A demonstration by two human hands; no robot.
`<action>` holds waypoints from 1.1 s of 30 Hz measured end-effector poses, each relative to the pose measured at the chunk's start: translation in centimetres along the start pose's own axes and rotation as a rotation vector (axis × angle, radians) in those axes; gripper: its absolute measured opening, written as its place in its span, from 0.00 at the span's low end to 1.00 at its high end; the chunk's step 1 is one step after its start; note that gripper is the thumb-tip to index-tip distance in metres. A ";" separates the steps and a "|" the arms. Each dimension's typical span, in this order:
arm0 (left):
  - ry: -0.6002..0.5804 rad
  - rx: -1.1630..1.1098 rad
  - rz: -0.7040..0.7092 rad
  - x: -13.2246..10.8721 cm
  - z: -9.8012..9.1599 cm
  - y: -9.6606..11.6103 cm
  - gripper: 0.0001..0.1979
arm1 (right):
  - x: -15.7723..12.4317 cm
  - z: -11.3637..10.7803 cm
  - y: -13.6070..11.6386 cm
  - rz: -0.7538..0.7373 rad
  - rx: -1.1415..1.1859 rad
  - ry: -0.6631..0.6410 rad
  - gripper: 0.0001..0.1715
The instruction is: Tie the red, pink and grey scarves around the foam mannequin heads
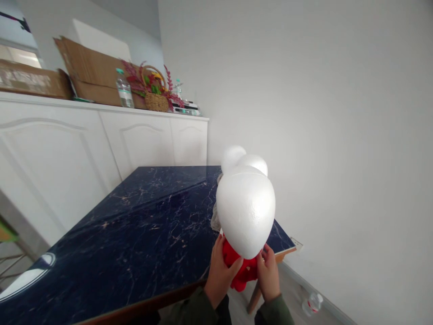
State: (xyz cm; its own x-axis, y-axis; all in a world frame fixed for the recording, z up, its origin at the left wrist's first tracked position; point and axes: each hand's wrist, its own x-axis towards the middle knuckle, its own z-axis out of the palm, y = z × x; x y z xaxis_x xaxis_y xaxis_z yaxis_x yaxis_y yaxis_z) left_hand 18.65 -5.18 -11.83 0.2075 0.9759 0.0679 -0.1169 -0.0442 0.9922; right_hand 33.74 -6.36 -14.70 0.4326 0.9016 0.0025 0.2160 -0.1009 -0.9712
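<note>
Closest to me at the table's right edge stands a smooth white mannequin head (246, 207), seen from above. Just below it, a bright red cloth item (239, 275) hangs bunched; its exact kind does not show. My left hand (220, 271) grips the red cloth from the left, thumb across its front. On the other side, my right hand (268, 271) pinches the cloth with fingers bent. Behind the near head are another white head (255, 162) and a further white rounded form (232, 155). Greyish fabric (215, 221) peeks out at their left.
The dark blue marbled table (149, 230) extends left and away from me. Along the back, a white cabinet (145, 135) carries cardboard boxes (98, 67), a water bottle (124, 89) and a flower basket (156, 101). A plastic bottle (312, 303) lies on the floor by the wall.
</note>
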 end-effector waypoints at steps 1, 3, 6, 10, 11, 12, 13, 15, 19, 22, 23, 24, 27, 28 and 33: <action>0.057 0.027 0.065 -0.4 -0.8 0.3 0.38 | -0.5 0.6 -0.2 0.004 0.072 -0.035 0.35; 0.153 0.098 0.168 -1.1 -2.6 1.0 0.35 | -1.4 2.0 -0.8 0.004 0.199 -0.113 0.38; 0.230 0.220 0.208 -1.8 -5.6 2.5 0.33 | -2.2 4.9 -2.1 0.008 0.310 -0.221 0.43; 0.371 0.371 0.231 -2.3 -9.7 4.4 0.34 | -2.9 9.3 -3.9 0.012 0.411 -0.414 0.44; 0.405 0.389 0.235 -2.5 -10.6 4.6 0.34 | -3.1 10.3 -4.3 0.014 0.425 -0.457 0.42; 0.433 0.400 0.237 -2.6 -11.6 4.8 0.34 | -3.4 11.3 -4.6 0.016 0.437 -0.486 0.40; 0.456 0.404 0.240 -2.9 -12.5 4.8 0.34 | -3.8 12.2 -4.9 0.022 0.447 -0.506 0.39; 0.479 0.399 0.252 -3.4 -14.2 4.7 0.33 | -4.7 13.6 -5.3 0.051 0.466 -0.529 0.38; 0.437 0.391 0.288 -4.4 -17.2 4.2 0.33 | -6.0 15.9 -5.9 0.119 0.401 -0.572 0.36; 0.447 0.401 0.274 -4.5 -19.3 4.4 0.31 | -6.1 17.6 -5.8 0.117 0.274 -0.563 0.33; 0.447 0.398 0.270 -4.5 -20.0 4.6 0.30 | -5.9 18.2 -5.8 0.116 0.232 -0.563 0.32; 0.436 0.391 0.270 -4.4 -20.6 4.9 0.29 | -5.7 18.7 -5.7 0.115 0.187 -0.572 0.30; 0.366 0.360 0.275 -3.9 -22.4 5.7 0.28 | -5.1 19.8 -5.7 0.107 0.017 -0.636 0.26; 0.351 0.356 0.275 -3.7 -22.9 5.8 0.28 | -4.8 20.0 -5.7 0.101 -0.051 -0.654 0.25; 0.290 0.430 0.283 -2.6 -24.8 5.1 0.24 | -3.6 20.2 -5.9 -0.082 -0.408 -0.555 0.21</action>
State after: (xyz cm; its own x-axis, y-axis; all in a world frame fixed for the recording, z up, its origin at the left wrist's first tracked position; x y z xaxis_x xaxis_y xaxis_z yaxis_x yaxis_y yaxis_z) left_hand -6.60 -2.64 -9.52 -0.0555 0.9295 0.3647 0.2876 -0.3349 0.8973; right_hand 13.20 -0.50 -13.79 -0.0870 0.9839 -0.1561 0.5877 -0.0758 -0.8055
